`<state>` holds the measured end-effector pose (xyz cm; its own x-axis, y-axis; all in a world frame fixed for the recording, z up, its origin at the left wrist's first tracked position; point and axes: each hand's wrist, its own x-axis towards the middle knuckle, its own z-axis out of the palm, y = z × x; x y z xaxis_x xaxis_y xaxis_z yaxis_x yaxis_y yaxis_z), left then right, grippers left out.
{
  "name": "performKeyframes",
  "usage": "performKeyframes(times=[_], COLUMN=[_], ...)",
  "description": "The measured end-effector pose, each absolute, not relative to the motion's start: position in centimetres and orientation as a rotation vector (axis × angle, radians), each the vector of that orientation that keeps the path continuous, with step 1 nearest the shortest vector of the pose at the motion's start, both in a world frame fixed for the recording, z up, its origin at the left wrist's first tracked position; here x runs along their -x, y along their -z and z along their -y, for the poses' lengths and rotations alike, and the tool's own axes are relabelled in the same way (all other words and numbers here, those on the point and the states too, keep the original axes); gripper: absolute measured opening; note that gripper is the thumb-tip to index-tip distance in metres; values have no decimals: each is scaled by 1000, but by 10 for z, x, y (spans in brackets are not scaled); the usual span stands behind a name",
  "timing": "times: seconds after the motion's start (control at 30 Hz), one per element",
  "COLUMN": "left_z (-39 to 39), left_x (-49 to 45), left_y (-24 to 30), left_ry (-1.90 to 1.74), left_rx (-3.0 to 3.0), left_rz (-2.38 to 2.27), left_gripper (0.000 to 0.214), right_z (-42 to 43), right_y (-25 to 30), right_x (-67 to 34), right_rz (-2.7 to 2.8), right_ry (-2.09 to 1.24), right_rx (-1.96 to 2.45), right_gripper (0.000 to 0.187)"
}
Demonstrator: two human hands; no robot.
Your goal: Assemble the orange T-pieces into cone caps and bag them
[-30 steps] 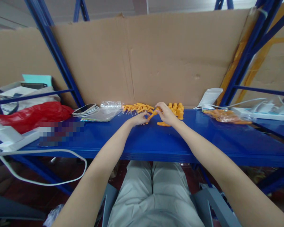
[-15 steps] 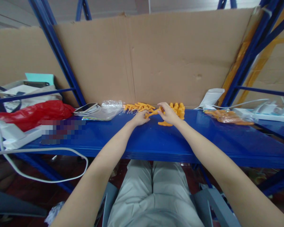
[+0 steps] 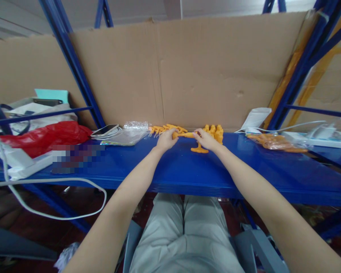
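Observation:
Between my two hands an orange plastic corkscrew (image 3: 188,134) is held level, its stem running from left to right. My left hand (image 3: 166,140) is closed round its handle end. The fingers of my right hand (image 3: 207,140) pinch the other end, and part of it is hidden by them. Just below my right hand lies an orange T-shaped piece (image 3: 199,150), crossbar toward me. Behind my left hand is a pile of orange T-handles (image 3: 159,129) with metal spirals. Beyond my right hand stand several orange plastic sleeves (image 3: 218,132) in rows.
On the blue shelf (image 3: 187,170), a clear plastic bag (image 3: 130,134) and a phone (image 3: 106,130) lie left of the pile. A red bag (image 3: 51,136) is farther left. To the right is a bag of orange parts (image 3: 275,143). Cardboard (image 3: 199,68) closes the back.
The corkscrew has turned from slanted to nearly level. My left hand has shifted slightly up, and my right hand has lowered a little. More of the T-shaped piece shows.

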<state>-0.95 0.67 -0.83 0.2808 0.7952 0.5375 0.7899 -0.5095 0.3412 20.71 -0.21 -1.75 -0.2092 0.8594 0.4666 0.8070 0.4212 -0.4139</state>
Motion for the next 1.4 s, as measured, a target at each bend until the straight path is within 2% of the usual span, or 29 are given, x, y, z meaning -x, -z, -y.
performKeyframes(times=[0.17, 0.53, 0.8, 1.0, 1.13, 1.23, 1.4], left_z=[-6, -8, -2, 4, 0, -5, -7], left_x=[9, 4, -1, -1, 3, 8, 13], left_y=[9, 10, 5, -1, 2, 6, 8], left_ry=[-1053, -948, -810, -648, -805, -986, -1067], left_rx=[-2477, -2425, -2221, -2057, -2191, -2435, -2641], left_rz=[-1557, -1563, -1438, -1321, -1412, -1489, -1479], left_gripper=[36, 39, 15, 11, 12, 26, 33], right_z=[0, 14, 26, 28, 20, 11, 3], right_y=[20, 8, -2, -5, -1, 5, 12], right_x=[-210, -212, -203, -204, -212, -219, -221], right_rz=[2059, 2133, 2180, 2173, 2183, 2181, 2133], right_ry=[-86, 184, 472, 632, 525, 332, 78], right_rx=[1314, 1395, 1507, 1492, 1414, 1345, 1331], right_gripper=[18, 29, 38, 38, 32, 28, 31])
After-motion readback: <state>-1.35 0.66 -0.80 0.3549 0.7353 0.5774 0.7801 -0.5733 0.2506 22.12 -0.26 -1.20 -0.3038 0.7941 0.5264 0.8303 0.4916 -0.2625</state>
